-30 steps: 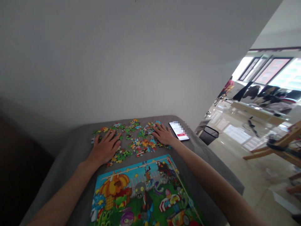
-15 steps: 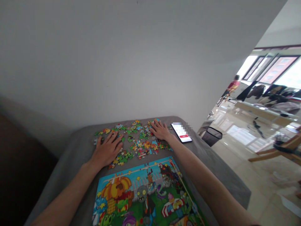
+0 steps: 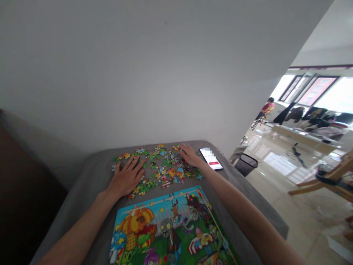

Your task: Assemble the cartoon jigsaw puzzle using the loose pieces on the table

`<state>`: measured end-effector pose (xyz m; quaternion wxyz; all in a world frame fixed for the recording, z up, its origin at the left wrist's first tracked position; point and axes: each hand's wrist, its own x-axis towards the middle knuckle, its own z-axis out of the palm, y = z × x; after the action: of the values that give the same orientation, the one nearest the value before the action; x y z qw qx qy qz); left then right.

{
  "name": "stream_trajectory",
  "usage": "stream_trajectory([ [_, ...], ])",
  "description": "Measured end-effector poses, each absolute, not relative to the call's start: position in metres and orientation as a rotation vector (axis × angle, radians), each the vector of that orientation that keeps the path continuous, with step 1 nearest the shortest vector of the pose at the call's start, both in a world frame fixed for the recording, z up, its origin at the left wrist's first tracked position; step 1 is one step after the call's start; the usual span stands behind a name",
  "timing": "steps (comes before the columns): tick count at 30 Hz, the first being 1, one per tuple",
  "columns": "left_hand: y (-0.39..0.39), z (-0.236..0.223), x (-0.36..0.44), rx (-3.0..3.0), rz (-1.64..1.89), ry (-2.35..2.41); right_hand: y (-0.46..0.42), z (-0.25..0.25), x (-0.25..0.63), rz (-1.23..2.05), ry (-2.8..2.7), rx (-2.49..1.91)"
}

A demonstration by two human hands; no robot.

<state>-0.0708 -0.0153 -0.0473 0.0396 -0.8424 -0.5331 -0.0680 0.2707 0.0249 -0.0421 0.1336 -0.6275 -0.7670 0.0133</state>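
Observation:
My left hand (image 3: 126,177) lies palm down with its fingers spread over the left side of a scatter of jigsaw puzzle pieces (image 3: 169,172). Some pieces are hidden beneath it. On the right side of the same scatter, my right hand (image 3: 189,155) rests with its fingers stretched out, touching pieces near the back. I see nothing gripped in either hand. Between my forearms lies a colourful picture board (image 3: 162,224) with cartoon zombies, plants and a pumpkin. Its near edge is cut off by the view.
A phone (image 3: 211,159) with a lit screen lies right of my right hand. Grey cloth (image 3: 93,184) covers the table, which stands against a pale wall (image 3: 143,81). A black mesh bin (image 3: 246,165) is on the floor at the right. Farther back a person (image 3: 267,107) sits near windows.
My right hand has shifted slightly and its fingers are closer together. My left hand stays spread on the pieces. The whole view has tilted up a little.

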Motion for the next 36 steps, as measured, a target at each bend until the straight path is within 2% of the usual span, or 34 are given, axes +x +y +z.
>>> stream_trajectory([
  [6, -0.013, -0.051, -0.072, -2.596, -0.230, -1.607, 0.010, -0.033, 0.295, 0.031, -2.172, -1.827],
  [15, -0.015, -0.050, -0.072, -2.581, -0.222, -1.605, -0.046, -0.060, 0.282, 0.099, -2.413, -1.829],
  [36, -0.014, -0.052, -0.073, -2.619, -0.268, -1.626, 0.010, -0.058, 0.277, -0.001, -2.253, -1.843],
])
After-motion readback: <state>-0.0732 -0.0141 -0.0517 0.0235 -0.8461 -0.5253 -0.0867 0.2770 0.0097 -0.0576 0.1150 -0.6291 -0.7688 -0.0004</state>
